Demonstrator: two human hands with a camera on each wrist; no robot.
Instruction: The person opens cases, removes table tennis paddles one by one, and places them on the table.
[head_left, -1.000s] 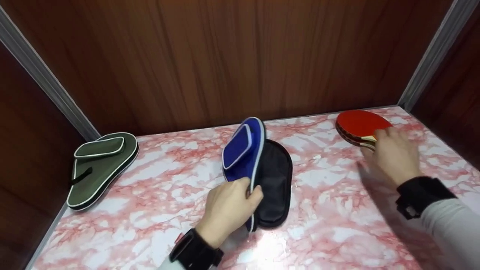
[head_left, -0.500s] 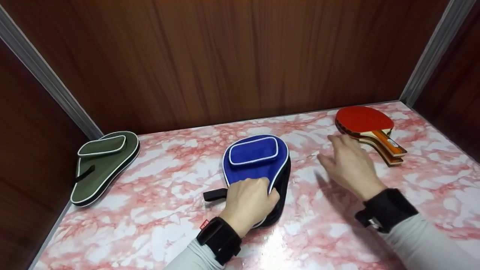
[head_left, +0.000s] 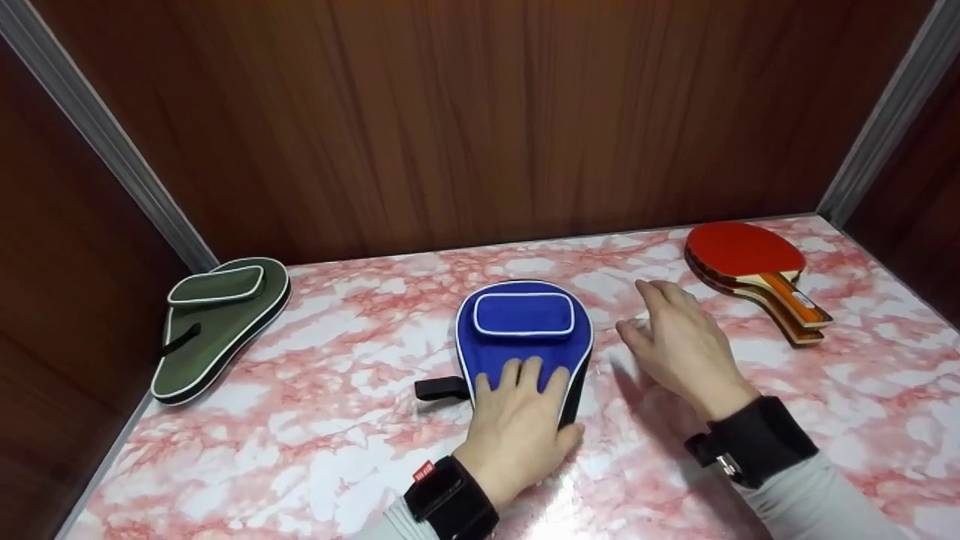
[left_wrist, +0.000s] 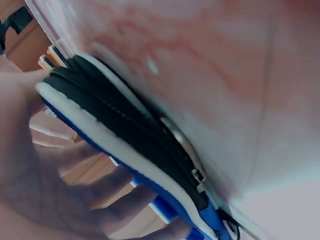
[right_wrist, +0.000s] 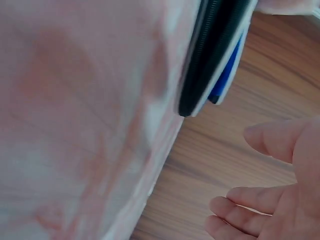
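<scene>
A blue zippered table tennis paddle case [head_left: 495, 360] with white piping lies flat in the middle of the table, its front pocket up and a black strap out to the left. My left hand [head_left: 517, 431] rests on its narrow lower part with fingers spread. In the left wrist view, the fingers lie along the blue face of the case, and the zipper pull [left_wrist: 199, 175] shows on its black side. My right hand [head_left: 682, 349] hovers right of the case, fingers extended, holding nothing. Two stacked paddles, the upper one a red paddle [head_left: 742, 251], lie beyond it, handles toward the front right.
An olive green paddle case [head_left: 225, 322] with a black strap lies at the far left. The pink marbled table [head_left: 322, 450] is bounded by brown wood-grain panels [head_left: 480, 127] at the back and both sides, with grey metal posts in the corners.
The blue case's front, earlier lifted over its black back, now lies down flat. My left hand has let go its grip and spread out. My right hand has moved left, away from the paddles.
</scene>
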